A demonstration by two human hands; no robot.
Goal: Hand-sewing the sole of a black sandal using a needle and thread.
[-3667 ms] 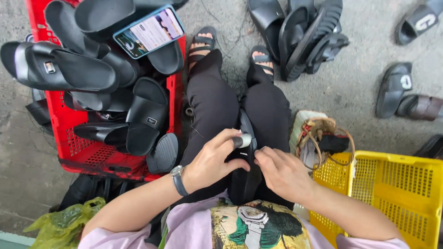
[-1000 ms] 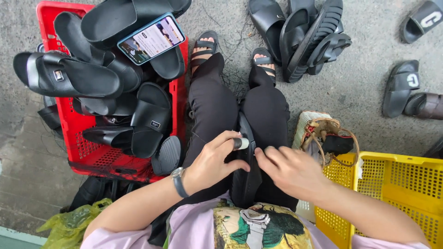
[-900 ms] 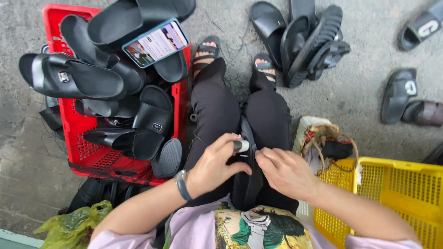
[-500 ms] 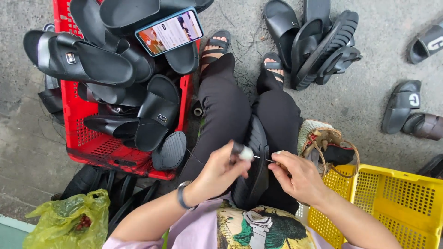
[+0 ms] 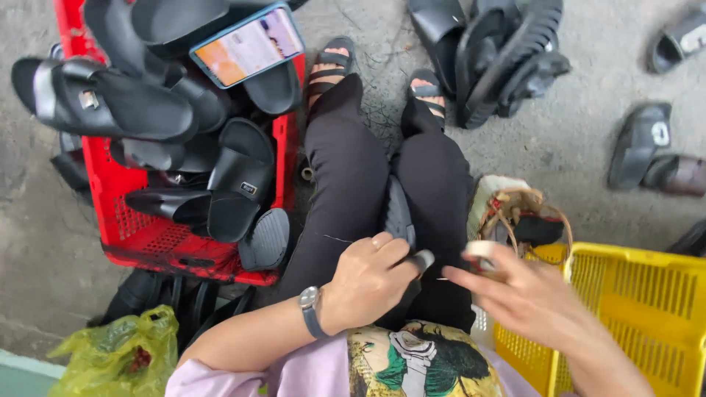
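Seated between a red crate (image 5: 125,228) of sandals and a yellow basket (image 5: 632,309), the left hand (image 5: 364,283) gripped a black sandal (image 5: 401,220) while the right hand (image 5: 522,294), fingers loosely curled, pinched something small and blurred.

The person wears tight black trousers (image 5: 353,184) down to the ankles and black strappy sandals (image 5: 331,62) with open toes. The top is a pale lilac shirt (image 5: 243,375) with short sleeves, printed on the front with a cartoon picture (image 5: 419,360) in green, yellow and black. On the left wrist sits a wristwatch (image 5: 310,309) with a round silver case and a dark grey strap. Both forearms are bare.
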